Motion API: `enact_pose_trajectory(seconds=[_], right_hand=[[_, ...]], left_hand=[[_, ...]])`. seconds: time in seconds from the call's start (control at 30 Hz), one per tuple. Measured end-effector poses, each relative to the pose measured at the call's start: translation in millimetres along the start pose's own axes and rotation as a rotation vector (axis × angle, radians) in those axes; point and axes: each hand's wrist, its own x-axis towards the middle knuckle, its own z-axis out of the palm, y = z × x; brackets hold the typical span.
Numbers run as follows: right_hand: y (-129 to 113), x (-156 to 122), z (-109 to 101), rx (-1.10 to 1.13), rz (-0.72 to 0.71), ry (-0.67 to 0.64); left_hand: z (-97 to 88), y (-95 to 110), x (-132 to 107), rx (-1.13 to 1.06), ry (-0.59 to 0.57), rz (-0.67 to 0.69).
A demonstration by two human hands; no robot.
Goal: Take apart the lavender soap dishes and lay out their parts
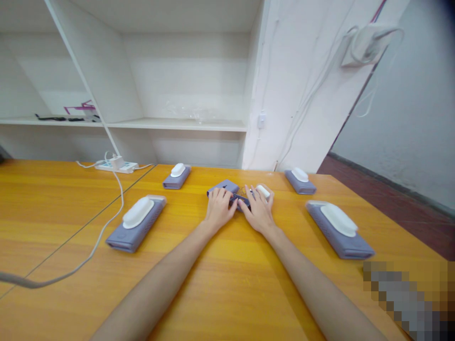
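Head view: two bare forearms reach across an orange wooden table (213,293) towards a dark, slim strip (242,197) at its middle, the landmark here. Nearest, well left of the strip, a white cable (35,284) curves over the tabletop. On the near side of the strip, a purple box (121,239) lies to its left and another purple box (346,244) to its right, each with a white rounded piece on top.

At the strip itself, the left hand (219,204) bends its fingers over the left end, and the right hand (259,208) spreads its fingers at the right; the thumbs almost meet at the near edge. I cannot tell whether either hand pinches firmly (the fingers hide the contact).

Just behind the strip are a flat purple case (229,185), thin wire (242,191) and, to the right, a loose white piece (263,191). That wire could snag, I judge, if the strip were pulled while a finger caught it; a sideways knock from the right hand could push the white piece away.

Farther beyond the strip stand two more purple-and-white sets, a power strip (126,166) to the left, and white shelving (177,124).
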Motion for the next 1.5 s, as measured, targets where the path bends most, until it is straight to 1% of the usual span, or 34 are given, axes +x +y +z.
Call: enact_pose_trajectory(seconds=[0.2, 0.47, 0.67, 0.8, 0.93, 1.07, 1.23, 1.4, 1.5], right_hand=[[0, 0, -2, 0.02, 0.011, 0.066], [2, 0, -1, 0.058, 0.014, 0.071], [2, 0, -4, 0.076, 0.01, 0.092], [2, 1, -6, 0.114, 0.005, 0.114], [0, 1, -10, 0.152, -0.069, 0.111], [-4, -2, -15, 0.163, -0.158, 0.081], [-4, -2, -15, 0.173, -0.168, 0.06], [-4, -2, -15, 0.184, -0.163, 0.057], [-4, -1, -16, 0.193, -0.161, 0.06]], left_hand=[[-0.4, 0, 0, 0.006, -0.002, 0.001], [-0.1, 0, 0, -0.001, 0.014, -0.005], [-0.6, 0, 0, 0.003, 0.016, -0.01], [-0.9, 1, 0, 0.01, 0.041, -0.026], [-1.3, -1, 1, 0.017, 0.045, -0.046], [-1.8, -6, 2, -0.013, 0.02, -0.092], [-0.9, -16, 6, -0.05, -0.065, -0.169], [9.8, -24, 16, -0.11, -0.146, -0.188], [17.2, -29, 20, -0.207, -0.174, -0.202]])
